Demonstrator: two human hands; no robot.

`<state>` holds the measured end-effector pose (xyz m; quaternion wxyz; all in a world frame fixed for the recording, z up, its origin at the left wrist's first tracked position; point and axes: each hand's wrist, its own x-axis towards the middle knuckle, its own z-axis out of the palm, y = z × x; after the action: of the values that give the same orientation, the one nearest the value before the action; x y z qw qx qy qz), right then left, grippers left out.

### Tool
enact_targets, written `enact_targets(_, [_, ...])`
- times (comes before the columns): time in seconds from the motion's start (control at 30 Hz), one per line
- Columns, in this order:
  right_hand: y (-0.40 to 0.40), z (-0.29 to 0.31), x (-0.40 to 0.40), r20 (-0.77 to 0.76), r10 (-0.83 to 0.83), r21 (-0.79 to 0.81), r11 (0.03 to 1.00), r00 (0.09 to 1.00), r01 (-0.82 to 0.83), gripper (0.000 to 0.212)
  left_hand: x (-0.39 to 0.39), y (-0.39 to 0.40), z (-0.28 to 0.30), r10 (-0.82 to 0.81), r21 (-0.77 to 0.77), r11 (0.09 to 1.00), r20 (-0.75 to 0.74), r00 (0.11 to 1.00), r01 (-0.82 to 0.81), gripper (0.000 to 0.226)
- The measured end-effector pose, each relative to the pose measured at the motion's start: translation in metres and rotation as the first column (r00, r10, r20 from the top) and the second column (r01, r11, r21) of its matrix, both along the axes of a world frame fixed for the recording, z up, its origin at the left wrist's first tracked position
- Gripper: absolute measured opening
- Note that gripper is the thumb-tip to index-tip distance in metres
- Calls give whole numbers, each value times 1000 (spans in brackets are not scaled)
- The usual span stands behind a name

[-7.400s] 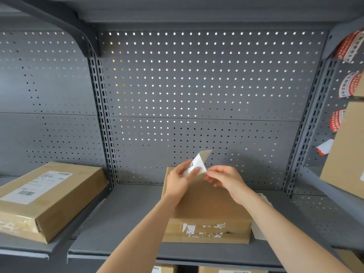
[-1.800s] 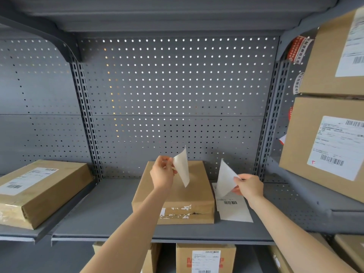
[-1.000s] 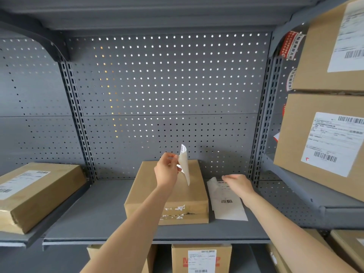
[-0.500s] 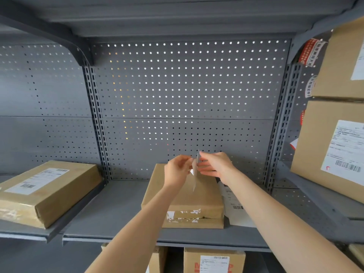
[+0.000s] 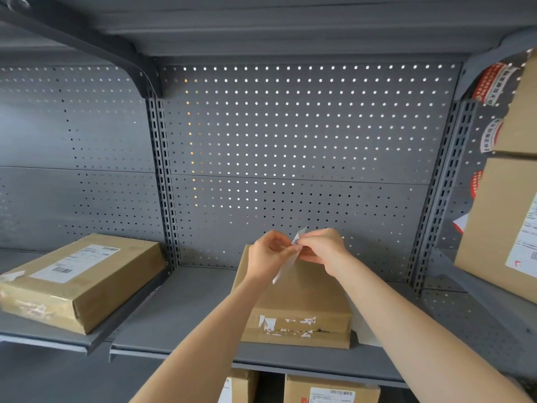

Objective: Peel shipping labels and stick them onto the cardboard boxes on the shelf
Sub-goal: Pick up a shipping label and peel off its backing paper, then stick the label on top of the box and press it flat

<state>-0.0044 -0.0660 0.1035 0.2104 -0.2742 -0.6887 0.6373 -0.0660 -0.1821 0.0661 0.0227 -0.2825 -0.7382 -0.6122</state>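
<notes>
Brown cardboard fills the centre of the head view: the unlabelled box [image 5: 293, 298] lies flat on the grey shelf [image 5: 180, 312], directly below my fingers.

Head view, current state. My left hand [image 5: 268, 254] and right hand [image 5: 321, 248] meet above the far edge of the box. The fingertips of both are pinched onto the same white label [image 5: 286, 264], which hangs edge-on between them, its lower end trailing down toward the box top without lying on it. I cannot tell from this angle whether the adhesive side faces the box.

Change since the preceding frames. A moment ago the right hand was down at the loose sheets [image 5: 363, 330] beside the box, to the right of my fingers, and the left hand alone carried the label. The right hand has now come back up and taken hold of the label as well.

Consequence for the task, in my judgement. Backing removal appears finished and the label is being squared with two hands for placement. The box top is bare; sticking is not yet done. The box on the left shelf [image 5: 78, 279], well apart from my fingers, already carries a label.
</notes>
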Motion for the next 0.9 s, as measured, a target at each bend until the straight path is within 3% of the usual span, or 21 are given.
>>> enact_targets(0.27, [13, -13, -9, -70, -158, 38, 986, 985, 161, 20, -11, -8, -10, 48, 12, 999, 88, 995, -49, 35])
enact_targets(0.43, [22, -21, 3, -126, -82, -29, 996, 989, 79, 18, -31, -14, -25, 117, -18, 993, 251, 961, -116, 37])
enact_targets(0.57, [26, -27, 10, -188, -9, -77, 997, 982, -6, 13, -37, -15, -26, -24, -3, 1000, 374, 927, 27, 47])
enact_targets(0.67, [28, -33, 11, -196, 24, -92, 995, 980, -43, 12, -32, -15, -23, -162, 116, 985, 416, 895, 125, 33])
enact_targets(0.9, [30, -45, 18, -26, 119, 236, 966, 993, -110, 24, -34, -17, -23, -159, 32, 987, 315, 936, 157, 34])
